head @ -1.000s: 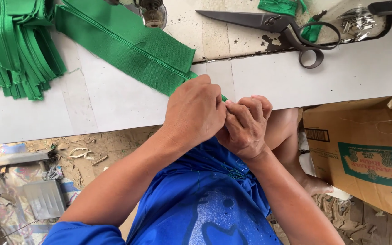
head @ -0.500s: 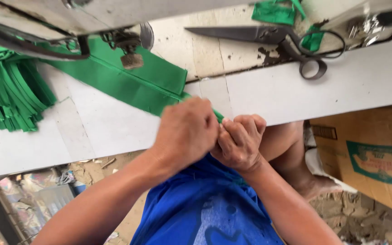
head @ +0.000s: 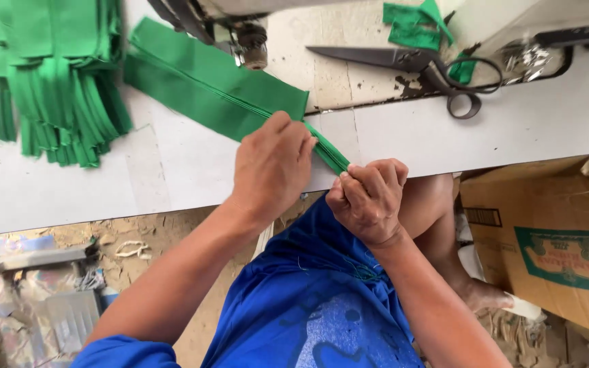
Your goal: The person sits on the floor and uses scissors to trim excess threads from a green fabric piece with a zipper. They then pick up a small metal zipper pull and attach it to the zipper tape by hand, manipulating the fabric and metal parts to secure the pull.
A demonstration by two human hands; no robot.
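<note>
At the centre of the frame the left hand (head: 272, 163) presses down on a long green fabric strip (head: 213, 85), fingers closed over its folded edge. Just right of it, the right hand (head: 367, 199) is clenched around the strip's near end at the edge of the white table (head: 172, 184). The strip runs up-left toward the sewing machine foot (head: 252, 46). A pile of green strips (head: 49, 75) lies at upper left. Large black scissors (head: 417, 68) rest at upper right beside green scraps (head: 414, 24). A cardboard box (head: 547, 238) stands at lower right.
</note>
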